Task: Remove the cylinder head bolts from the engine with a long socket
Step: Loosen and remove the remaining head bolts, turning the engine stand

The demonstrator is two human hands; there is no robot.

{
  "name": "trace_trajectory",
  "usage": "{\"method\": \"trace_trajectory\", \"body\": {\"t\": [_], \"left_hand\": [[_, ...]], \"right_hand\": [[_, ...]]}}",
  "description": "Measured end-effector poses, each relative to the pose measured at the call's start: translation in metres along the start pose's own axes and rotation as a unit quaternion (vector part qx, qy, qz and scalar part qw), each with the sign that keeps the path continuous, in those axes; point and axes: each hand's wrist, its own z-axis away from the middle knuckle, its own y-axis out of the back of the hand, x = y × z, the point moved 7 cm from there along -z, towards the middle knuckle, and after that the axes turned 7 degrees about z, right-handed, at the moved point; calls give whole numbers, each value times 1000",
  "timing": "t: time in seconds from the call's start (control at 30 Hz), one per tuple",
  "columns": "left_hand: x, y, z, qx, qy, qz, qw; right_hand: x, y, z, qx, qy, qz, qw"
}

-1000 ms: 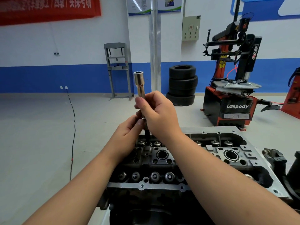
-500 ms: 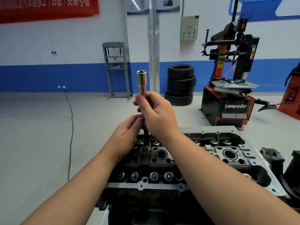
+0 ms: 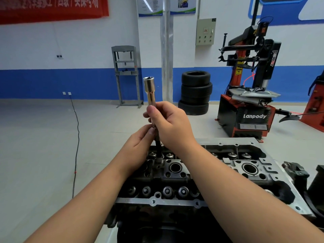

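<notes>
Above the engine (image 3: pixel 206 172), the right hand (image 3: pixel 172 126) grips the upright long socket (image 3: pixel 149 90) at its lower end; just below, the left hand (image 3: pixel 138 148) pinches the bolt (image 3: pixel 158 148). Both look rigid steel, probably slick; grip the shanks.

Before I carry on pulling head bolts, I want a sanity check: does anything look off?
Nothing looks damaged or spilled. The long socket stands upright, open end up, gripped by the right hand; the left hand pinches a bolt below it, above the cylinder head.
</notes>
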Motion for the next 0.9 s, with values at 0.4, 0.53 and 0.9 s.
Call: {"method": "trace_trajectory", "body": {"t": [0.4, 0.53, 0.9], "left_hand": [[4, 0, -3, 13, -12, -20, 1000], [6, -1, -3, 11, -2, -29, 1000], [5, -8, -4, 25, -3, 66, 998]], "right_hand": [[-4, 5, 0, 38, 16, 17, 999], [-1, 3, -1, 9, 6, 13, 1000], [-2, 1, 0, 16, 16, 14, 1000]]}}
